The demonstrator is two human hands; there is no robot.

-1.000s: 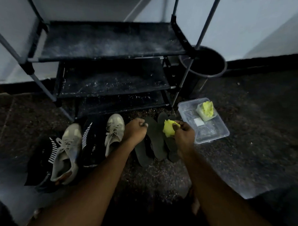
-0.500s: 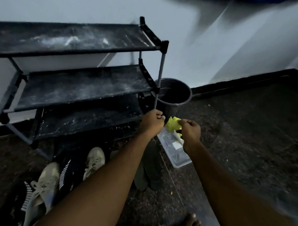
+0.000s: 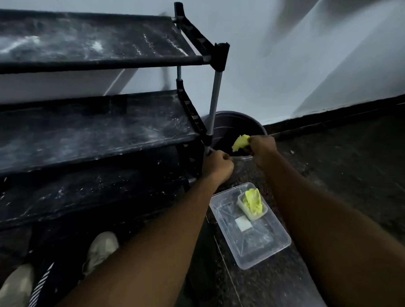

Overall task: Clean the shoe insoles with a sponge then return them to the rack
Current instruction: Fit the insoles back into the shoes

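My right grip (image 3: 262,148), pinching the sponge (image 3: 240,142), has swung over the bucket (image 3: 230,128) for a rinse, I judge; left grip (image 3: 219,163) curled, contents unclear.

A dark round plastic bucket (image 3: 230,129) stands on the speckled dark stone floor (image 3: 356,181), against the white wall (image 3: 292,53). Nearer lies a clear rectangular plastic tray (image 3: 262,247) — a small clear tub (image 3: 252,215) in its far corner, a white square (image 3: 243,223) beside it. Pale grey lace-up sneakers (image 3: 101,248) sit near the floor's left edge.
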